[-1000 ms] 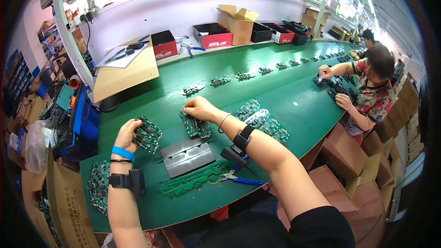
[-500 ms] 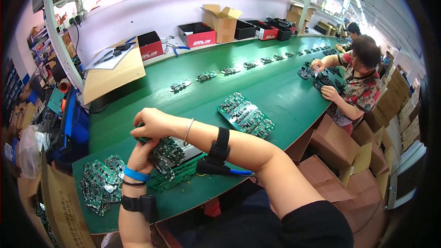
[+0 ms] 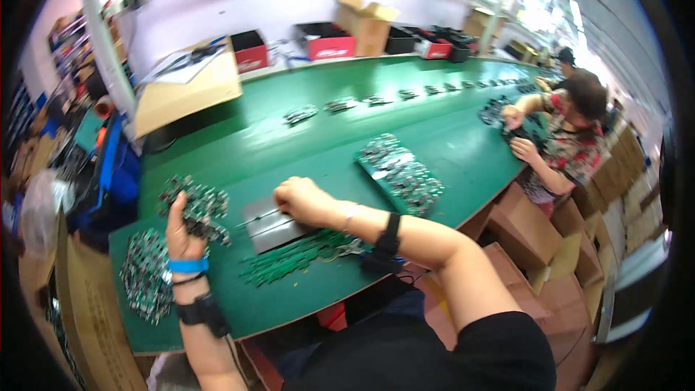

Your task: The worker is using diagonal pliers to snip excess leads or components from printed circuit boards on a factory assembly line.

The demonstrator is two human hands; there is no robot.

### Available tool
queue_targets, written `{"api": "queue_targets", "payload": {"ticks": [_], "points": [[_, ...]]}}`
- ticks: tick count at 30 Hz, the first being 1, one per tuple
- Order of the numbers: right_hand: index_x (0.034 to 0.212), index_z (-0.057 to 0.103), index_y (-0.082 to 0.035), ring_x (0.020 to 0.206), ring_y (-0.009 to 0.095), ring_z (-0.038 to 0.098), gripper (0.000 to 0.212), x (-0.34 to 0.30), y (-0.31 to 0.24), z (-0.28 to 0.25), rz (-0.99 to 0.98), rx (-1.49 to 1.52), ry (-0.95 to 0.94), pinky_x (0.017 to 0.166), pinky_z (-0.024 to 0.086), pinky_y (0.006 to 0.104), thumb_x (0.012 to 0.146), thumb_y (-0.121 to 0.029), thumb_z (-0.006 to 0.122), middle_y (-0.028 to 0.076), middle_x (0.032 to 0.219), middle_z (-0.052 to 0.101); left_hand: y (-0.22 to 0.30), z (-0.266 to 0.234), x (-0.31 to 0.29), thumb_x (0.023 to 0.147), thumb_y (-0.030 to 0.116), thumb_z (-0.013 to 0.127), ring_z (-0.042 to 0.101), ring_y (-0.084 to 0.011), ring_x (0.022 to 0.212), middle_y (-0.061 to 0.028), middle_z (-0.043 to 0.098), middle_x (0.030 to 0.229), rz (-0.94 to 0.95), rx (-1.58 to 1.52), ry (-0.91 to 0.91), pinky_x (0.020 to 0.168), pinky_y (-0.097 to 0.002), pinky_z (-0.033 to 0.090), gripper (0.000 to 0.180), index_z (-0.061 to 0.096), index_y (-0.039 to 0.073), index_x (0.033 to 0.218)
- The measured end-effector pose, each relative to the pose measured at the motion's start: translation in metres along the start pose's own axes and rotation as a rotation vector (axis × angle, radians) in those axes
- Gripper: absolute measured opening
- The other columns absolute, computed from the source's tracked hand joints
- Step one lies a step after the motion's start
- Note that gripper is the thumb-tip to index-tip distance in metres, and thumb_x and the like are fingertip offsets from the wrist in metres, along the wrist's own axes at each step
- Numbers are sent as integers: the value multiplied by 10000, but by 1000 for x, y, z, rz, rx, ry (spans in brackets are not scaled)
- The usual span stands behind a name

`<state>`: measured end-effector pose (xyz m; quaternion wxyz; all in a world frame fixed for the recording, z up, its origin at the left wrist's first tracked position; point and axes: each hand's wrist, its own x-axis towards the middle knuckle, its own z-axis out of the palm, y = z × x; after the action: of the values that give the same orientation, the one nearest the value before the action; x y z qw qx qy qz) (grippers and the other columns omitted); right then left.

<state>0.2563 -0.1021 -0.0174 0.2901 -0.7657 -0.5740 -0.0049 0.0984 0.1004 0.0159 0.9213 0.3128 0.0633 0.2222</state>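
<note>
My left hand (image 3: 185, 235) is closed on a bunch of green circuit boards (image 3: 195, 206), held up at the left of the bench. Below and to its left lies a pile of circuit boards (image 3: 147, 279). My right hand (image 3: 308, 203), fingers curled closed, is over the right part of a grey metal plate (image 3: 271, 232). Whether it pinches anything is hidden. Narrow green board strips (image 3: 289, 259) lie loosely in front of the plate. To the right of my right hand rests a stack of unseparated circuit board panels (image 3: 398, 174).
A row of small circuit boards (image 3: 340, 104) runs along the green bench (image 3: 318, 152). Cardboard with tools (image 3: 190, 98) lies at the back left, beside red-and-black boxes (image 3: 329, 42). A co-worker (image 3: 572, 123) handles dark parts at the right; open cartons (image 3: 525, 228) stand below.
My hands have come apart: the left moved left with the circuit boards, the right moved right over the metal plate. The plate is now uncovered. The view has shifted slightly.
</note>
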Motion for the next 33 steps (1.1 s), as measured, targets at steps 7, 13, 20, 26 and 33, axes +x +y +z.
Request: {"api": "queue_targets", "payload": {"ticks": [7, 13, 20, 26, 33], "points": [[886, 595, -13, 792, 363, 586, 161, -37, -29, -34, 136, 138, -412, 707, 466, 417, 758, -106, 625, 173, 842, 620, 10, -14, -1, 865, 156, 622, 641, -190, 866, -46, 661, 1007, 19, -115, 52, 781, -360, 531, 187, 618, 97, 1043], [1019, 590, -4, 785, 313, 616, 287, -56, -42, -163, 219, -87, -251, 695, 492, 380, 814, -195, 650, 181, 852, 625, -12, -3, -4, 860, 154, 627, 634, -204, 852, -43, 655, 932, -54, -30, 57, 769, -376, 531, 160, 617, 99, 1010], [1060, 608, -44, 808, 243, 581, 357, -90, -129, -321, 574, -554, -564, 712, 454, 337, 747, -189, 700, 123, 795, 596, -31, 2, -6, 859, 188, 631, 635, -173, 776, -27, 645, 877, -128, -52, 44, 709, -342, 528, 152, 613, 82, 967], [1150, 543, -47, 697, 113, 482, 442, -96, -159, -403, 471, -617, -75, 636, 412, 247, 723, -17, 653, 16, 791, 506, -25, 20, -10, 895, 221, 592, 623, -133, 753, 4, 622, 859, -128, -36, -22, 635, -299, 524, 183, 574, 99, 1030], [1058, 612, -37, 762, 210, 621, 308, 3, -149, -275, 356, -577, -365, 674, 489, 313, 776, -135, 688, 122, 821, 626, -32, -12, -15, 907, 199, 575, 628, -185, 858, -29, 629, 952, -75, -175, 14, 745, -355, 543, 173, 570, 95, 1044]]}}
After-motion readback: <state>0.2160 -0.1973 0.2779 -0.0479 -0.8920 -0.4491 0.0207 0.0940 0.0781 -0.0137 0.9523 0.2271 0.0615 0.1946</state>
